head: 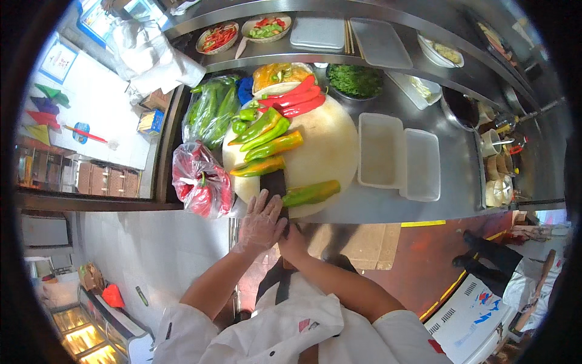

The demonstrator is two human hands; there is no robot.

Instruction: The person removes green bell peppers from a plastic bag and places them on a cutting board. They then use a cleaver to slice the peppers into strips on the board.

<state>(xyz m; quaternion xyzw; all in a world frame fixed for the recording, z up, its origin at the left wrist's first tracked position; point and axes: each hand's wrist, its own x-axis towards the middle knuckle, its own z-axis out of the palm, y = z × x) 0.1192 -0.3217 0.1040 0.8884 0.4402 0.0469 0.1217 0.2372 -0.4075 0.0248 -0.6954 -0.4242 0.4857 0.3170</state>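
Note:
A round cutting board [327, 136] lies before me with a dark cleaver blade [273, 185] over its near edge. My right hand [292, 241] is closed round the cleaver's handle. My left hand [263, 223], in a clear plastic glove, rests with spread fingers on or just over the near part of the blade; contact is hard to tell. A green pepper [313, 193] lies right of the blade. Several green and orange peppers [273, 145] lie in a row beyond it, with cut green stem ends [245, 116] at their left and long red peppers [295, 100] at the board's far side.
Bagged green peppers [213, 109] and bagged red peppers [202, 182] stand left of the board. Two plastic containers [381, 150] [422, 164] are at its right. Behind stand a bowl of green herbs [354, 81] and a steel shelf [273, 53]. Another person [523, 282] is at the right.

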